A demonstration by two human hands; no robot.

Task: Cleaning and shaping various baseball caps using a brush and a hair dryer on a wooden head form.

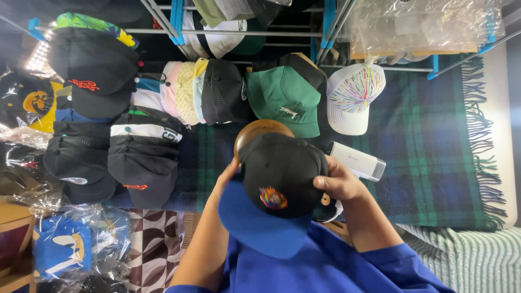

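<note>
A black cap with a blue brim (277,179) and a colourful embroidered patch sits over a rounded wooden hat form (259,130), close to my chest. My left hand (227,176) grips the cap's left side beside the brim. On the cap's right side my right hand (339,183) holds the crown. Part of the wooden form shows above the cap's back edge. My sleeves are blue.
A white handheld device (358,160) lies on the dark plaid blanket (434,146) to the right. Several caps lie behind: a green one (285,97), a white one with coloured streaks (353,97), stacks of black caps (144,163). Bagged caps sit left; metal rack bars (228,32) run above.
</note>
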